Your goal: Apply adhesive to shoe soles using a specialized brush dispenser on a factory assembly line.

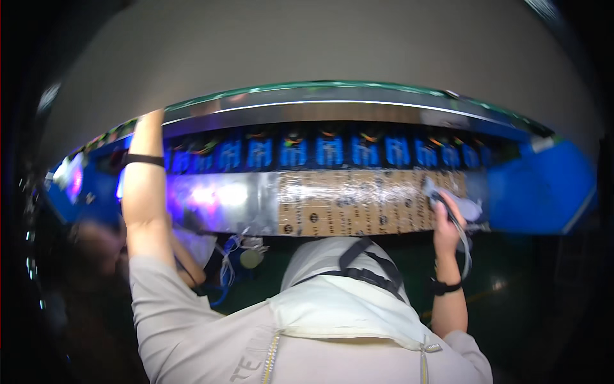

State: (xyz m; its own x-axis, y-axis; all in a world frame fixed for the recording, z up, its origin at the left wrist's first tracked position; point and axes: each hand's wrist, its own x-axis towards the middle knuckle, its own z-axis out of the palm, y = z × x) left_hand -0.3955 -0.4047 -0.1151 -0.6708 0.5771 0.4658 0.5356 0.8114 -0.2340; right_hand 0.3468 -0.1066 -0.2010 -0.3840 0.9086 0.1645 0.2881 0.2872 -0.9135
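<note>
My left arm stretches forward at the left, with a black band round the wrist. The visible part of my left hand is at the edge of a large grey panel, where its fingers are hidden. My right hand is closed round a small corded handheld tool with a pale head. Its grey cable hangs down past the wrist. The tool's head is over the right part of a brown, printed, shiny-wrapped strip on a long ledge. A bare metal stretch of that ledge reflects purple light.
Behind the ledge runs a row of several blue modules with coloured wires. Blue end pieces flank it. Below the left part are tangled cables and another person's blurred arm. The panel has a greenish glass edge.
</note>
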